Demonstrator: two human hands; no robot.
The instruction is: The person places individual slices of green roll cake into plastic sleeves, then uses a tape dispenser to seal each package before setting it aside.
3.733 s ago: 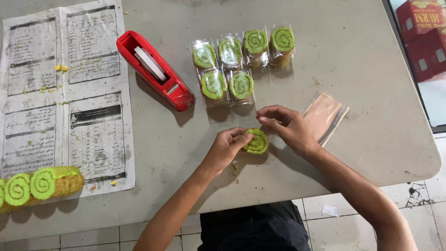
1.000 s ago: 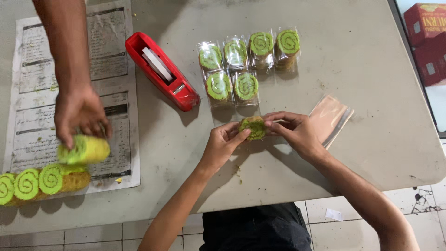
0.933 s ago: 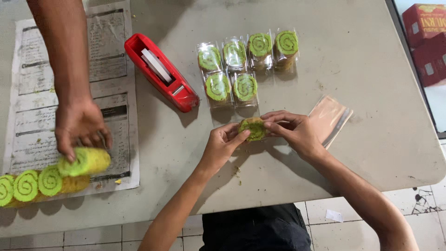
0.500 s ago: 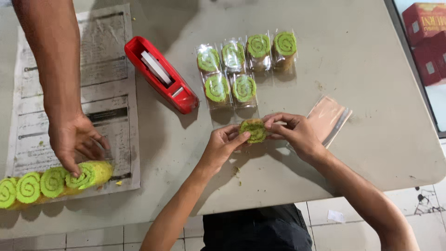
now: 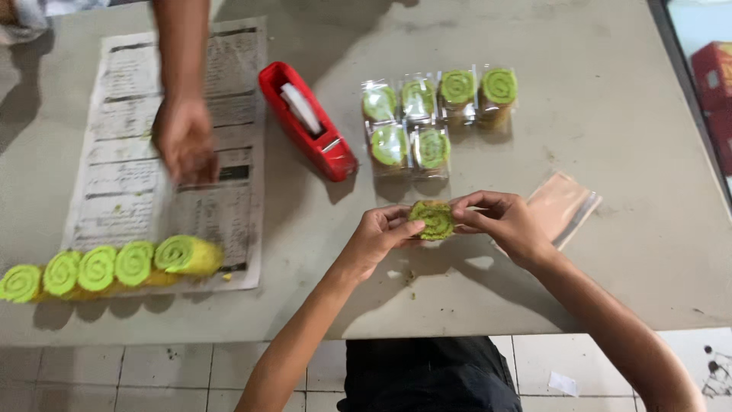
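A green spiral roll-cake slice (image 5: pixel 432 220) is pinched between my left hand (image 5: pixel 376 236) and my right hand (image 5: pixel 503 221), just above the grey table (image 5: pixel 610 99). It sits in a thin clear wrapper held by my fingertips. Behind it lie several wrapped green slices (image 5: pixel 431 111) in two rows. A stack of clear plastic bags (image 5: pixel 560 207) lies just right of my right hand. A red tape dispenser (image 5: pixel 307 120) stands to the left of the wrapped slices.
Another person's hand (image 5: pixel 184 141) hovers over a newspaper sheet (image 5: pixel 122 152) at the left. A row of unwrapped green and yellow roll slices (image 5: pixel 114 267) lies on the sheet's near edge. Red boxes (image 5: pixel 713 84) stand beyond the table's right edge. Tiled floor shows below.
The other person set another roll slice onto the left row, then lifted the hand away toward the far side. My hands kept holding the slice and barely moved.
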